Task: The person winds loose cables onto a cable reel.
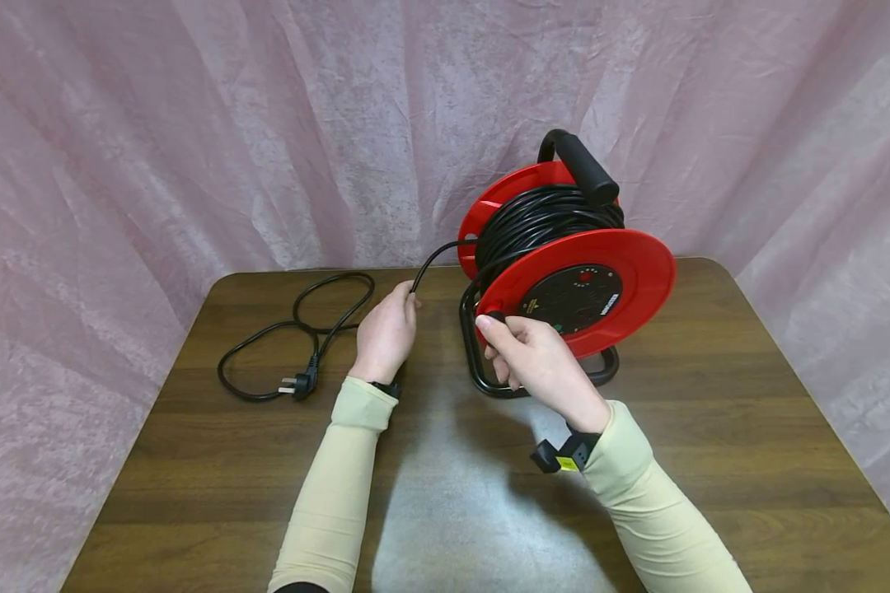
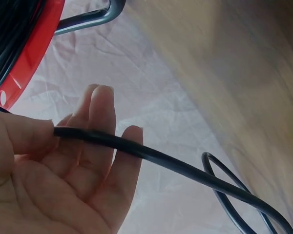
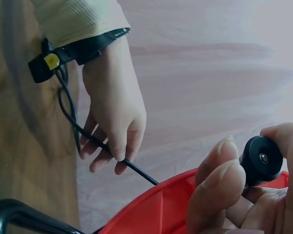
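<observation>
A red cable reel [image 1: 641,263] stands on its black tube frame, wound with many turns of black cable [image 1: 541,216]. My left hand [image 1: 387,331] is left of the reel and pinches the cable [image 2: 171,165] between thumb and fingers, the other fingers spread below it. My right hand [image 1: 537,362] is at the reel's front face. In the right wrist view its thumb and fingers hold the round black crank knob [image 3: 262,161]. Past the left hand, the loose cable end loops on the table and finishes in a three-pin plug [image 1: 306,381].
The reel's black carrying handle [image 1: 586,169] rises above the drum. A wooden table [image 1: 749,428] bears everything, its back edge against a pink curtain [image 1: 341,123]. Each wrist wears a black camera strap.
</observation>
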Tool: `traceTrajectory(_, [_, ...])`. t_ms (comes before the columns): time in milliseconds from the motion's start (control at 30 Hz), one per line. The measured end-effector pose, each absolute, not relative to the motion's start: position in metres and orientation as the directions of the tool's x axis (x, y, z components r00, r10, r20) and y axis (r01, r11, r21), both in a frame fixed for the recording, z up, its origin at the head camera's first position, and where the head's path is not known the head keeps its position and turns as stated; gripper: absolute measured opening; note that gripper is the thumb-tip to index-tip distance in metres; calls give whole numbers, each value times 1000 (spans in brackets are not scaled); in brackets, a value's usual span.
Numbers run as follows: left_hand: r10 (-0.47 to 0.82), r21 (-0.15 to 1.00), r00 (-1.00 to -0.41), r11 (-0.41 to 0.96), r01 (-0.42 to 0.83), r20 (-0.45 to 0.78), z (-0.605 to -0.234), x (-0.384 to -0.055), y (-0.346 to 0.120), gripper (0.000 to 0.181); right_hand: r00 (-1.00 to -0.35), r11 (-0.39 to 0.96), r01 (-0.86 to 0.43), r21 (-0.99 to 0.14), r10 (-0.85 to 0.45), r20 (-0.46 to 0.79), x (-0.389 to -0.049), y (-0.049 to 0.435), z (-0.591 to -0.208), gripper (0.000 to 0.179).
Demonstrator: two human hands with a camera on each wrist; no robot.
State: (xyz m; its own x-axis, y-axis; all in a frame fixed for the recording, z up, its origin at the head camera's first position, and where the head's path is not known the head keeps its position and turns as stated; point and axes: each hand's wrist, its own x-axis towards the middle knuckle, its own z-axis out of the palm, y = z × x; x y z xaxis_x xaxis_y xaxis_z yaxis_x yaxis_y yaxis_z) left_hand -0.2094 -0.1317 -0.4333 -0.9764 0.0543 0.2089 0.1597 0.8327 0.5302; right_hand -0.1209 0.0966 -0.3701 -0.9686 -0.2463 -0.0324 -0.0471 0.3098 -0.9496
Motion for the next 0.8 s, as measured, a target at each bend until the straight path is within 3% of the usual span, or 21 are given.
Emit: traceTrajectory(800, [82, 570, -956, 787, 237, 283, -431, -210, -132, 31, -983, 417, -113, -902, -180, 40, -127, 108, -342, 55])
